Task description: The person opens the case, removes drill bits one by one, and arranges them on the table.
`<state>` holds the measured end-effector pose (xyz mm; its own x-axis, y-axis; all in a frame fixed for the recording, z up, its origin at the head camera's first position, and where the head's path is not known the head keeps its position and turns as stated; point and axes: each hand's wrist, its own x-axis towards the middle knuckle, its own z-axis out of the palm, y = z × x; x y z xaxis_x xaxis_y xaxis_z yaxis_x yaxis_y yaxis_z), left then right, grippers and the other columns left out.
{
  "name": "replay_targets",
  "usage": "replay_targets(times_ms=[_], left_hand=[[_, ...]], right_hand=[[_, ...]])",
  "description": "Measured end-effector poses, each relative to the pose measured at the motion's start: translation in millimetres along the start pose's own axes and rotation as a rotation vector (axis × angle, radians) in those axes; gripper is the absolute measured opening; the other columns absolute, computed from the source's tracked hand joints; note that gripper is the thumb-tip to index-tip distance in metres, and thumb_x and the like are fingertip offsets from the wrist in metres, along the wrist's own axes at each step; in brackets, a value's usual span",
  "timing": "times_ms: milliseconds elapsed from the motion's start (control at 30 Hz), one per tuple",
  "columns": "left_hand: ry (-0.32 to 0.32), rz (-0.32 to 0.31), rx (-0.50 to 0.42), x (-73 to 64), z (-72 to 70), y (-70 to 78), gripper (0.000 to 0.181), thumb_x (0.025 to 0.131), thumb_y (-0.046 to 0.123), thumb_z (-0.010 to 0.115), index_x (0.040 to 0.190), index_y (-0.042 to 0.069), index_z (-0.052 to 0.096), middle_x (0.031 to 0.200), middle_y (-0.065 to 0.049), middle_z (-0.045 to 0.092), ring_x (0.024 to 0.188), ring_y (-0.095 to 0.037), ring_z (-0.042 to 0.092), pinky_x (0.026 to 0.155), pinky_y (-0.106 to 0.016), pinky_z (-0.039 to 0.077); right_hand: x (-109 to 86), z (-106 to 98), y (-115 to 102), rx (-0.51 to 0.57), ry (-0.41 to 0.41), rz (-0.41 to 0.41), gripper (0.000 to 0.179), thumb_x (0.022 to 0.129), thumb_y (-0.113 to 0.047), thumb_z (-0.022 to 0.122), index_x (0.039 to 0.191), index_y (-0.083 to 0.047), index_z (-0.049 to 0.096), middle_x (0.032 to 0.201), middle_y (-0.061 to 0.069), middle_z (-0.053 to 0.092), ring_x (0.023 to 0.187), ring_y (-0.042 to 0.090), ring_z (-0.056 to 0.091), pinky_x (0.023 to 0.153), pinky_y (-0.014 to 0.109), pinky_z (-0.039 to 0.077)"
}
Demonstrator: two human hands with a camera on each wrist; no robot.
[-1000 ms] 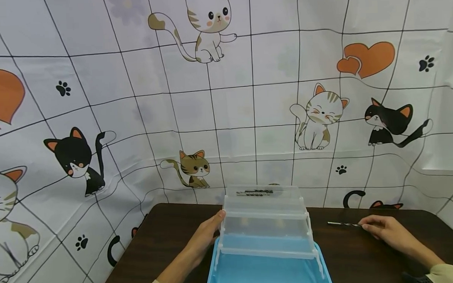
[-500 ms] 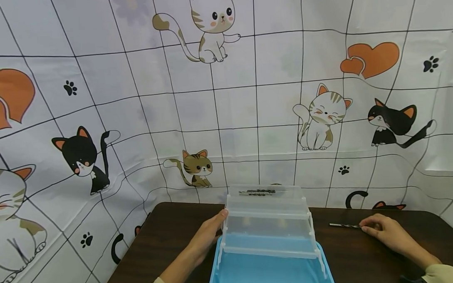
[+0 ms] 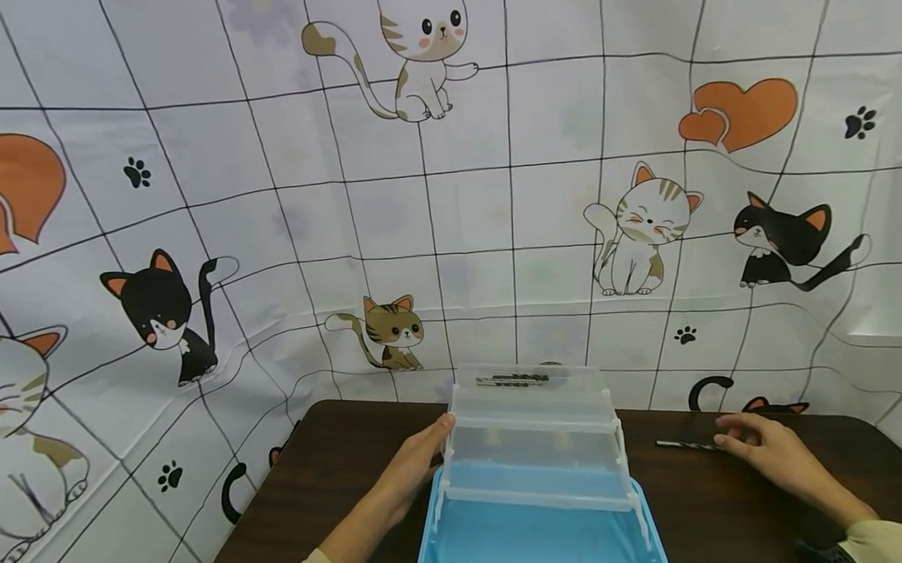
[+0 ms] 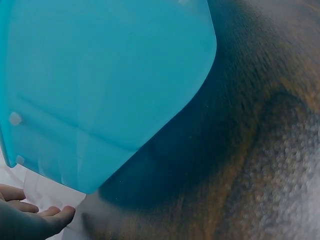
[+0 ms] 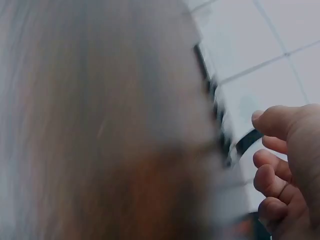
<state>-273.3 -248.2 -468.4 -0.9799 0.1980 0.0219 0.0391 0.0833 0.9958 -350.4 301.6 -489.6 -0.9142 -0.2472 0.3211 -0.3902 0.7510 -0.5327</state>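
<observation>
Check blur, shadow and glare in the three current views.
Head: wall print reads clearly, its lines bend (lens or folds, can't tell); bit small but readable. Left wrist: dark shadow on the table beside the box, grainy pale sheen lower right. Right wrist: table smeared by blur, bit soft.

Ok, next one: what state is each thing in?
Blue box: open
Clear trays: raised in steps
Grouped drill bits: lying in the top tray
Loose drill bit: on the table, not held
Left hand: touching the clear trays
Right hand: fingers loosely curled, holding nothing
Cat-print sheet: hanging, creased
</observation>
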Motion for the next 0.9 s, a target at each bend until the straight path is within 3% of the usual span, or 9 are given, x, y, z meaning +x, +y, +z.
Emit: replay_targets(times_ms=[267, 533, 733, 900], left_hand=[[-0.001, 0.005, -0.014, -0.3, -0.1, -0.1, 0.073, 0.101, 0.064, 0.049, 0.154, 0.014, 0.046, 0.156, -0.011, 0.042, 0.146, -0.038, 0.032, 0.112, -0.063, 0.028], [0.001, 0.001, 0.004, 1.4, -1.5, -2.8, 0.071, 0.101, 0.065, 0.047, 0.153, 0.016, 0.049, 0.156, -0.011, 0.042, 0.145, -0.038, 0.033, 0.11, -0.065, 0.032], [-0.002, 0.006, 0.018, 1.9, -1.5, -4.5, 0.07, 0.101, 0.065, 0.047, 0.153, 0.018, 0.048, 0.158, -0.01, 0.039, 0.146, -0.038, 0.032, 0.109, -0.066, 0.032], [-0.005, 0.019, 0.024, 1.7, -1.5, -2.4, 0.07, 0.101, 0.065, 0.047, 0.152, 0.017, 0.049, 0.156, -0.011, 0.042, 0.144, -0.039, 0.035, 0.109, -0.066, 0.032]], right_hand=[[23.7, -7.6, -67.1, 0.01, 0.023, -0.128, 0.034, 0.102, -0.026, 0.067, 0.127, -0.002, 0.066, 0.098, 0.001, 0.065, 0.073, 0.012, 0.055, 0.055, 0.03, 0.044], [48.5, 1.4, -145.4, 0.009, 0.081, -0.294, 0.025, 0.101, -0.022, 0.068, 0.12, -0.005, 0.071, 0.098, -0.002, 0.066, 0.076, 0.011, 0.057, 0.056, 0.03, 0.046], [74.2, 17.3, -190.1, 0.001, 0.04, -0.412, 0.02, 0.1, -0.021, 0.07, 0.115, -0.009, 0.073, 0.101, -0.004, 0.067, 0.08, 0.011, 0.058, 0.061, 0.03, 0.049], [98.7, 31.1, -213.1, -0.024, -0.064, -0.477, 0.02, 0.099, -0.021, 0.071, 0.114, -0.007, 0.074, 0.094, -0.008, 0.065, 0.078, 0.01, 0.058, 0.062, 0.031, 0.049]])
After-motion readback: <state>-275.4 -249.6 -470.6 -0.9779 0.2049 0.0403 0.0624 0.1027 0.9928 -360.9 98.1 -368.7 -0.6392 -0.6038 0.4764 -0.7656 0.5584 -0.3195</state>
